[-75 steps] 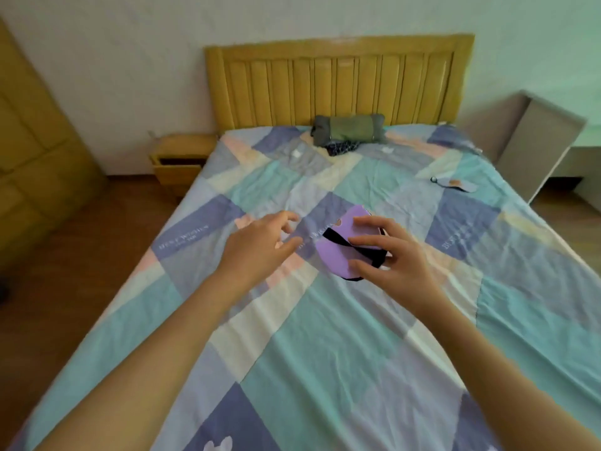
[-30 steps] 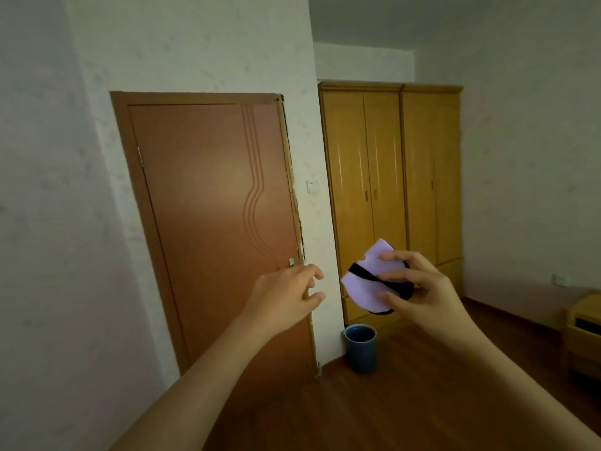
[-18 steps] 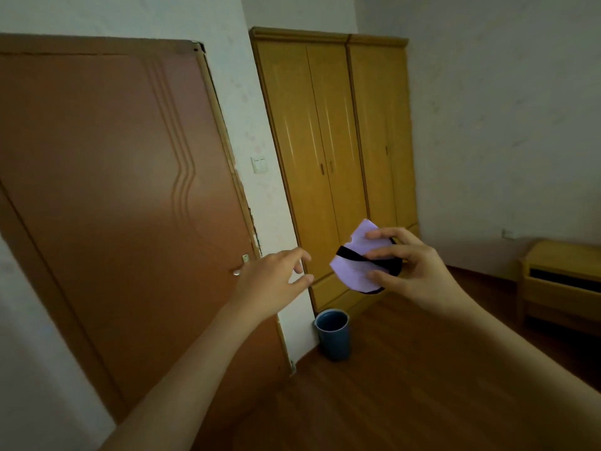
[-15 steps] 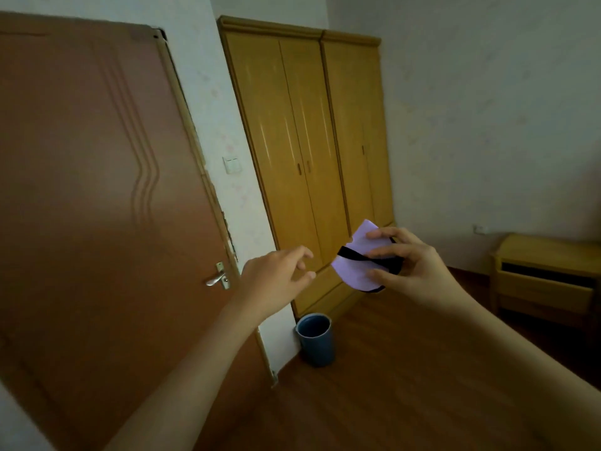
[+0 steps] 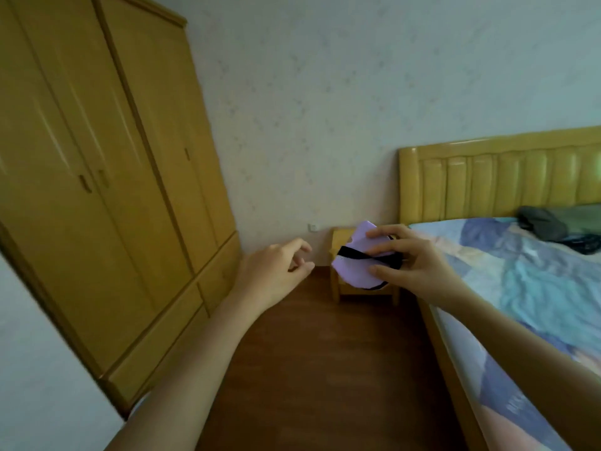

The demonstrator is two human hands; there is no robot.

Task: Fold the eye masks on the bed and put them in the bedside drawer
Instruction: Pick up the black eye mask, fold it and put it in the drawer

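You are holding a folded purple eye mask (image 5: 357, 265) pinched in your right hand (image 5: 413, 268) at the frame's centre, in front of the bedside table (image 5: 340, 288). Your left hand (image 5: 273, 271) is hanging loosely curled, holding nothing. Folding looks done; stowing it in the drawer is remaining.

Folded lilac eye mask (image 5: 359, 266), held in the air.

The mask is doubled over, with a black elastic strap crossing its face and a dark edge showing at its lower rim. It sits directly in front of the yellow wooden bedside table (image 5: 338, 255), whose drawer is hidden behind it and probably open. The bed (image 5: 536, 288) lies just right.
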